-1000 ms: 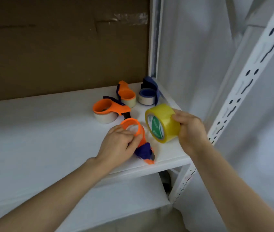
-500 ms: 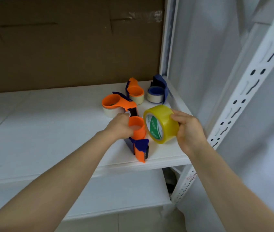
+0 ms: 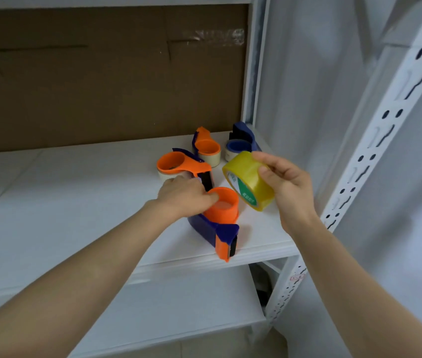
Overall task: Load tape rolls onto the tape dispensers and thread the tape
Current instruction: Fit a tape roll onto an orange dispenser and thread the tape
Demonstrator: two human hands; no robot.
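An empty orange and blue tape dispenser (image 3: pixel 217 223) stands on the white shelf (image 3: pixel 75 202) near its front right corner, its orange hub facing up. My left hand (image 3: pixel 184 196) grips the hub's left side. My right hand (image 3: pixel 286 187) holds a yellow tape roll (image 3: pixel 250 180) with a green and white core label, tilted in the air just right of the hub and apart from it. Three loaded dispensers lie behind: an orange one (image 3: pixel 179 166), a second orange one (image 3: pixel 206 148) and a blue one (image 3: pixel 241 143).
A brown cardboard sheet (image 3: pixel 101 78) backs the shelf. A perforated white upright (image 3: pixel 359 171) rises on the right, close to my right hand. A lower white shelf (image 3: pixel 179 306) lies below. White fabric hangs behind on the right.
My left hand has turned the empty dispenser from lying flat to standing with its hub up. My right hand has kept the yellow roll beside it, tilting it a little.
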